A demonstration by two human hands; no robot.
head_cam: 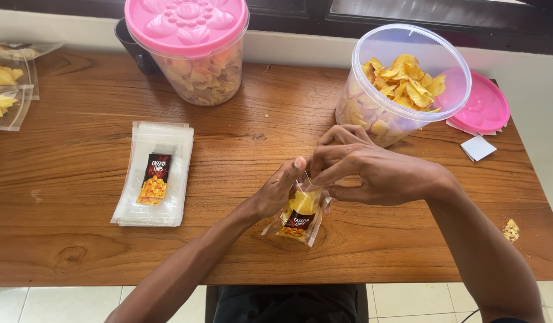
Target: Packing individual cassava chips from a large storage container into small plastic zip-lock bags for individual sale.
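A small clear pouch [295, 219] with a dark label stands upright on the wooden table [79, 239], partly filled with yellow chips. My left hand [277, 190] grips its left upper edge. My right hand [363, 169] pinches the pouch's top from the right, fingers curled over the opening. Just behind my hands stands an open clear tub [402, 84] of yellow chips, tilted toward me.
A stack of flat labelled pouches [154, 173] lies to the left. A tub with a pink lid [190, 48] stands at the back, a loose pink lid [483, 107] at the right with a white paper slip [478, 147]. Filled pouches [4, 84] lie far left. Crumbs [511, 229] sit near the right edge.
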